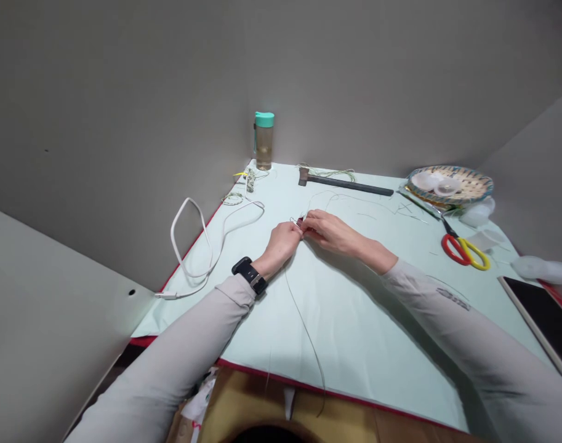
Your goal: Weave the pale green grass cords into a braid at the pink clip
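Small dark-red piece: at the middle of the frame, between the fingertips; the small dark-red piece [300, 221] seems to be mid-work, neither set down nor let go.
Left hand: the left hand [281, 243] is pinched on that piece, thumb and finger together.
Right hand: the right hand [331, 232] meets it from the right, fingers bunched (whether they clamp it, I cannot tell).
Trailing thread: one long trailing thread [303, 320] runs from below the left hand past the table's front edge, lower middle; its loose length suggests finishing is left.
Scissors: one pair of scissors [465, 251] lies right of centre, out of both hands; any trimming seems left over.
Coiled strands: at least two bundles, upper left of the hands and behind the hammer [349, 184]; coiled strands [233, 198] look unused (strands too fine to count).
Single things: one hammer, one bottle [264, 144] upper middle, one woven basket [477, 184] upper right, one white cable [207, 240] left, one phone [543, 320] lower right, one watch [250, 274].
Translucent white pieces: several in and around the basket; the translucent white pieces [477, 214] overlap, so no firm count.
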The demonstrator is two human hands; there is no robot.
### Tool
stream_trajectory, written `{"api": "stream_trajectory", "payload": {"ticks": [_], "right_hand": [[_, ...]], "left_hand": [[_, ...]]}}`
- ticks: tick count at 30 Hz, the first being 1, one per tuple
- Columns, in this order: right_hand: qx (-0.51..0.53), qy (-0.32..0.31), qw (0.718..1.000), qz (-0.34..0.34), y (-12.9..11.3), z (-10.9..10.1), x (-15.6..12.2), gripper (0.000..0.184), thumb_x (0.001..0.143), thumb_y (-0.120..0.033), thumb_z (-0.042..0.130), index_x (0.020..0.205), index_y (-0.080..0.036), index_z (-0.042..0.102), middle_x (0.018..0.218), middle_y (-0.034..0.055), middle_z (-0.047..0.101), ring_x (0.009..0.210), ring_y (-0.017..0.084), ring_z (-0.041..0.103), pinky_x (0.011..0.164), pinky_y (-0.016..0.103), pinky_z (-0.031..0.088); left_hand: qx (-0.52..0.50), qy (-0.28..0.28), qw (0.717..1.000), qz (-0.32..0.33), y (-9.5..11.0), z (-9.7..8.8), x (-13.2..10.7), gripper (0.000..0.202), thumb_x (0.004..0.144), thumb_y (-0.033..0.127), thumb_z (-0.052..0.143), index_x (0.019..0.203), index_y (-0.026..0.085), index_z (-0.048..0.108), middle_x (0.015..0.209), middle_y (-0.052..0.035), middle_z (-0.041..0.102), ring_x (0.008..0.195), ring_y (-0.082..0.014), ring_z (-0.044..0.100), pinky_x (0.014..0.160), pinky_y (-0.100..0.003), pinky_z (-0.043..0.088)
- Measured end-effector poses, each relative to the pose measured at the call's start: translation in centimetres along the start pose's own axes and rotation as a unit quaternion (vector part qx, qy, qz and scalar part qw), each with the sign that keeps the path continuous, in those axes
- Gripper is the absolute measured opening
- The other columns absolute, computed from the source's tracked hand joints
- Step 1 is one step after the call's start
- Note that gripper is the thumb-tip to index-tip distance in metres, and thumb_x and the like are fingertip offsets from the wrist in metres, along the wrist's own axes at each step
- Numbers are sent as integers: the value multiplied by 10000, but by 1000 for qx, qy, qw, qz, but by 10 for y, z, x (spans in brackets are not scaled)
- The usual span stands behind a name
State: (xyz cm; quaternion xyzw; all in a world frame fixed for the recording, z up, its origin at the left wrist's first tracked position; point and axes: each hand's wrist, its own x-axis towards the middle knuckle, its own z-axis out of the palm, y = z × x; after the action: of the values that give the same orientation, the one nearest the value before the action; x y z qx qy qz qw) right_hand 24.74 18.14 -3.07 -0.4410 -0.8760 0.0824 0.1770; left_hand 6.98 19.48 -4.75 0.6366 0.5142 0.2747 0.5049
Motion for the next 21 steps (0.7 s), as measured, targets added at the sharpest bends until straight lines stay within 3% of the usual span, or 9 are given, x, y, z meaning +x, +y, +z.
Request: {"api": "stream_trajectory", "payload": {"ticks": [13,21], "right_hand": [[36,129,988,76,-9,29,-17,242,981,-137,487,983,-165,728,973,115,675,936,217,598,849,344,465],[102,177,971,123,-19,34,-19,206,931,-173,523,1092,-181,652,883,45,688,770,163,611,768,285,475]], "left_hand": [[73,7,997,9,5,0,-1,253,999,376,670,964,127,698,978,-55,713,900,-192,692,828,-381,598],[40,11,999,6,1,1,1,291,996,421,670,978,131,694,934,-46,712,790,-161,676,739,-333,588]]}}
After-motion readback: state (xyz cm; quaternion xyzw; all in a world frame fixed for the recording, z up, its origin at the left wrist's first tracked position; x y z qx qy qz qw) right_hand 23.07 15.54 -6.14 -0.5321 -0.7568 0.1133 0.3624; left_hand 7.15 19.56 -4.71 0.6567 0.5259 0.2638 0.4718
